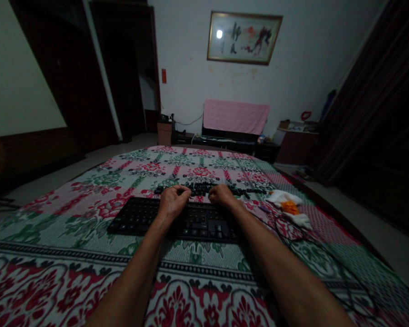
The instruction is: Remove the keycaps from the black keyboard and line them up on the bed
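Observation:
A black keyboard [194, 222] lies on the patterned bedspread in front of me, with many bare key positions and a few caps seated at its right side. Beyond its far edge, loose black keycaps [204, 187] are spread in a long row. My left hand [175, 199] is over the keyboard's far edge, thumb and fingers pinched together beside the keycaps. Facing it, my right hand [221, 195] has its fingers curled closed at the near side of the row. Whatever is between the fingers of either hand is too small and dark to make out.
White gloves [289, 206] with an orange patch lie to the right, near a purple-handled tool [264, 209]. A black cable [330, 259] loops over the bedspread [88, 218] at right. Past the bed, a pink cloth [236, 116] hangs over a screen on a low cabinet.

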A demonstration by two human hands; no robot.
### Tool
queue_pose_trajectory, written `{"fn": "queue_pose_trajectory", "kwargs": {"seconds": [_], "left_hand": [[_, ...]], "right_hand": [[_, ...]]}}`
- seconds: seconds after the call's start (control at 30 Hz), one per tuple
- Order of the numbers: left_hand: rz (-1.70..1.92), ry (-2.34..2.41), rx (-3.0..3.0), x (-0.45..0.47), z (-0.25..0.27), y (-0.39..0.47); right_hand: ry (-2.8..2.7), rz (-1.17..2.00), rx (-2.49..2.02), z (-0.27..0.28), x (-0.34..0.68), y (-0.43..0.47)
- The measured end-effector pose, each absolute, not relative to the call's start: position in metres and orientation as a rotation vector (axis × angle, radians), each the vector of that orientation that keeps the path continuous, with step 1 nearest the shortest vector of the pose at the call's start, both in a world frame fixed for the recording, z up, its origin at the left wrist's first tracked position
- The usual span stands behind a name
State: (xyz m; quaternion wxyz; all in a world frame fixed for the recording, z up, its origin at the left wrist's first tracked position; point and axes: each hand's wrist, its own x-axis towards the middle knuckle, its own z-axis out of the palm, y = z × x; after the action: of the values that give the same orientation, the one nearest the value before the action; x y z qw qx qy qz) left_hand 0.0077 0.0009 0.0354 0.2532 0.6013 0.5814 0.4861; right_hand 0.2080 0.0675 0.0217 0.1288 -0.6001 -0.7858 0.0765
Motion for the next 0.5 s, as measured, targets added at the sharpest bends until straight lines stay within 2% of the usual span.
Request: {"fn": "queue_pose_trajectory", "kwargs": {"seconds": [0.17,0.5], "left_hand": [[1.317,1.601,1.625,0.0082,0.0368,0.0005],[1.298,1.584,1.646,0.0080,0.0367,0.0000]], "right_hand": [[-2.229,0.114,-1.797,0.0197,0.2019,0.0661],[-2.274,0.097,-1.846,0.0176,0.1981,0.0663]]}}
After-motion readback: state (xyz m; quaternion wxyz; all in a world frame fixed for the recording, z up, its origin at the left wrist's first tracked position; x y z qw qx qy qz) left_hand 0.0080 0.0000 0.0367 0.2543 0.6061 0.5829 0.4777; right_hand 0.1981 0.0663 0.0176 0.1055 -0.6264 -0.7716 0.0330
